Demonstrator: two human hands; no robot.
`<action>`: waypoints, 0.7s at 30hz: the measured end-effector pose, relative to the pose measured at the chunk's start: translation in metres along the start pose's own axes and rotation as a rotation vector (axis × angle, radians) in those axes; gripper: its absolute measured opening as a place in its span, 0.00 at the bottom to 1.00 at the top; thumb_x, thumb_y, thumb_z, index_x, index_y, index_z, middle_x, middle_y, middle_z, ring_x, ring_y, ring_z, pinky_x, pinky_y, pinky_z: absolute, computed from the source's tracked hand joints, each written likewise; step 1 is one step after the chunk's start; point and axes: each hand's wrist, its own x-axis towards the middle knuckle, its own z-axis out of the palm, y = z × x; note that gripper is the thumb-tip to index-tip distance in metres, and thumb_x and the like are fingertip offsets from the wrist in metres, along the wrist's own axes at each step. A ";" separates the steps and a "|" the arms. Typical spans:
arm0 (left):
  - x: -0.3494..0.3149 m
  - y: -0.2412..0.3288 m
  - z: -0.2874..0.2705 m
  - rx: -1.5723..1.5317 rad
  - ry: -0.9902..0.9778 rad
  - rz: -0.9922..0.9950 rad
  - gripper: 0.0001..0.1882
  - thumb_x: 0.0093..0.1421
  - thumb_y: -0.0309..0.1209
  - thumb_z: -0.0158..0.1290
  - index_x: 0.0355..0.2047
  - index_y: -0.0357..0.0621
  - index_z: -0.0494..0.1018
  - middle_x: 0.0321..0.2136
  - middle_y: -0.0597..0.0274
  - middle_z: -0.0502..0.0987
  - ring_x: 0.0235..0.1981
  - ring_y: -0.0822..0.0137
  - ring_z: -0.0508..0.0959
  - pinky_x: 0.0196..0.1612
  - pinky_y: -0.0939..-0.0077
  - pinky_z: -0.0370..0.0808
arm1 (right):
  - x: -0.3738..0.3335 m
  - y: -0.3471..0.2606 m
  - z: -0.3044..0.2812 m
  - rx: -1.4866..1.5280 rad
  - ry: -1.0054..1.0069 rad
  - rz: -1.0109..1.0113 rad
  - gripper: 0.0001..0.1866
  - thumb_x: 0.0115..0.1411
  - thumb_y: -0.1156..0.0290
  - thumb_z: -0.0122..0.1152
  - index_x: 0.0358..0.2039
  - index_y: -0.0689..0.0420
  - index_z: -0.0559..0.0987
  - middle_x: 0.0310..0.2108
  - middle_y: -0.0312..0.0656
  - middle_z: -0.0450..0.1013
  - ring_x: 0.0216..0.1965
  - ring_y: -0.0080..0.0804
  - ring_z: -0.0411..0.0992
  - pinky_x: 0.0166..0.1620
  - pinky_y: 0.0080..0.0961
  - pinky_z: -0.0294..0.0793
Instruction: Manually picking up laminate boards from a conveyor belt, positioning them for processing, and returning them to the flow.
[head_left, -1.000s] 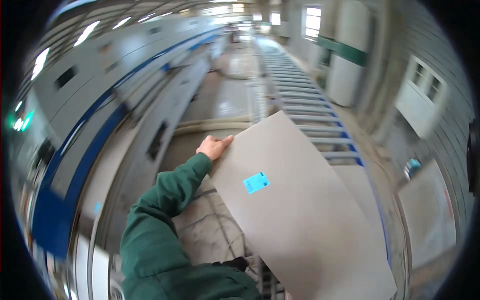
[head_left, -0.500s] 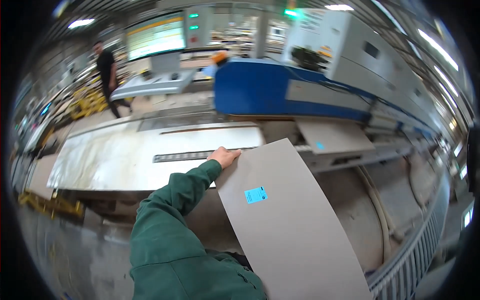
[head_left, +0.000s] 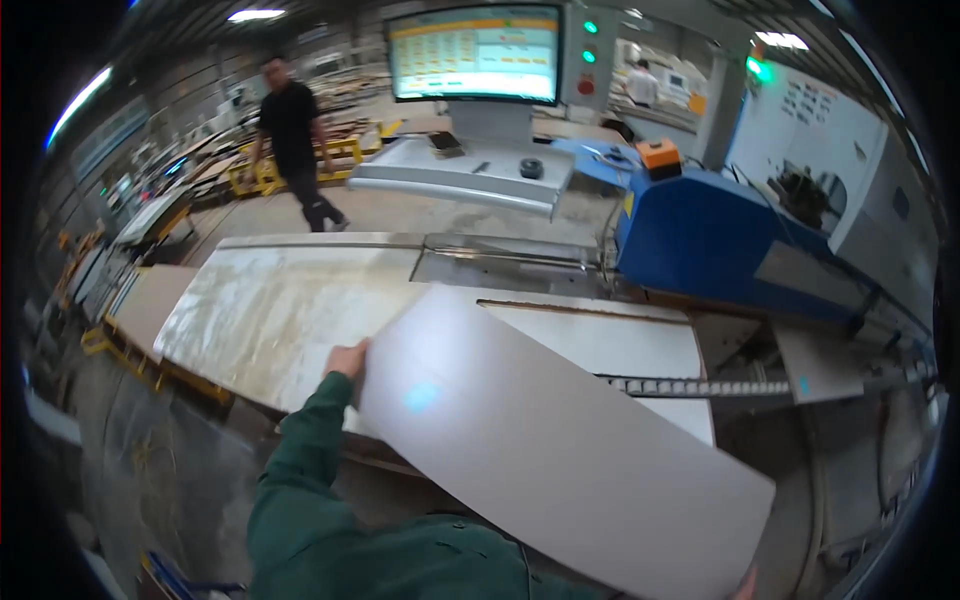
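Observation:
A long grey-beige panel point(head_left: 560, 440) with a blue sticker point(head_left: 421, 397) near its left end is held up in front of me, slanting from upper left to lower right. My left hand point(head_left: 347, 361) grips its left edge, the fingers partly hidden at the board. Only a sliver of my right hand point(head_left: 747, 584) shows, closed at the panel's lower right corner. Beneath and beyond the panel lies a white worktable point(head_left: 290, 290) with a roller strip point(head_left: 710, 387) along its right part.
Beyond the table stands a blue and grey machine point(head_left: 700, 230) with an orange box on top. A screen point(head_left: 475, 55) rises over a grey console point(head_left: 450, 175). A person in black point(head_left: 291, 135) walks at the back left. Another panel point(head_left: 815, 360) lies on the machine at right.
The panel has swung round to the left, its left end now over the white table. My view has turned left, and my right hand has come into sight at the corner.

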 end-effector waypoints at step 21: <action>0.052 -0.205 -0.027 -0.670 0.160 -0.674 0.26 0.39 0.45 0.56 0.29 0.31 0.70 0.27 0.52 0.71 0.25 0.64 0.69 0.29 0.70 0.67 | 0.134 0.076 0.328 -1.104 0.305 -0.126 0.24 0.41 0.59 0.58 0.34 0.66 0.71 0.35 0.48 0.69 0.37 0.34 0.67 0.41 0.25 0.63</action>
